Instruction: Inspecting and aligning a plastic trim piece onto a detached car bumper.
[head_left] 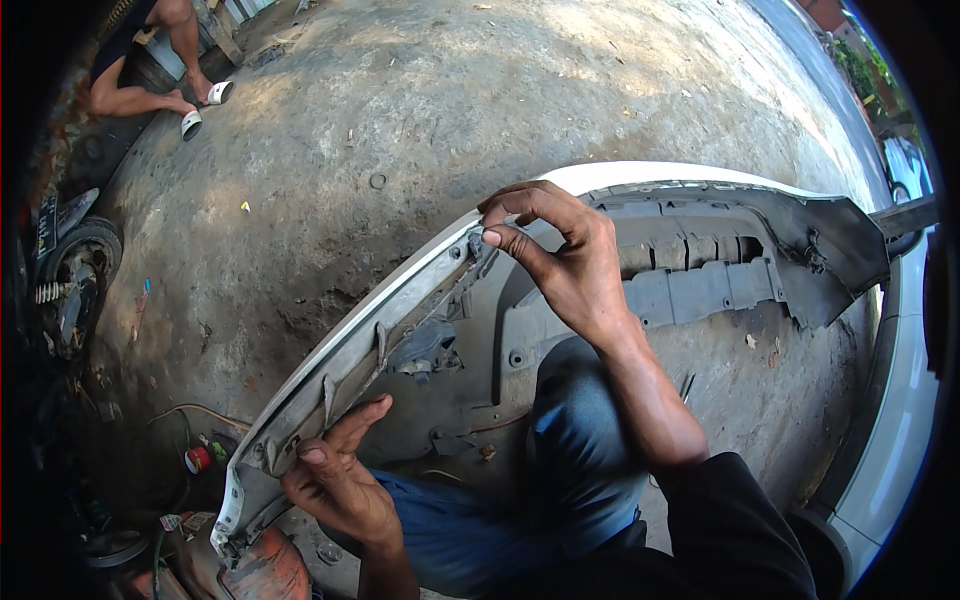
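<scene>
A white car bumper (350,335) stretches across the view with its grey inner side toward me. My right hand (580,260) pinches its upper edge near the middle, thumb inside and fingers over the rim. Low on the left, my left hand (345,490) lies against the bumper's inner face, with thumb and index finger stretched apart and the other fingers partly hidden. Between the hands, a dark plastic fitting (425,345) hangs at the bumper's inner side. Farther right, a grey slotted panel (690,290) is attached within the bumper, beside a torn black end piece (825,250).
My jeans-covered knee (580,430) rises behind the bumper. A white car (885,450) stands along the right. A motorcycle wheel (85,260) is at the left. Another person's legs (150,90) show at the top left. A red spool (197,459) and a cable lie on the concrete.
</scene>
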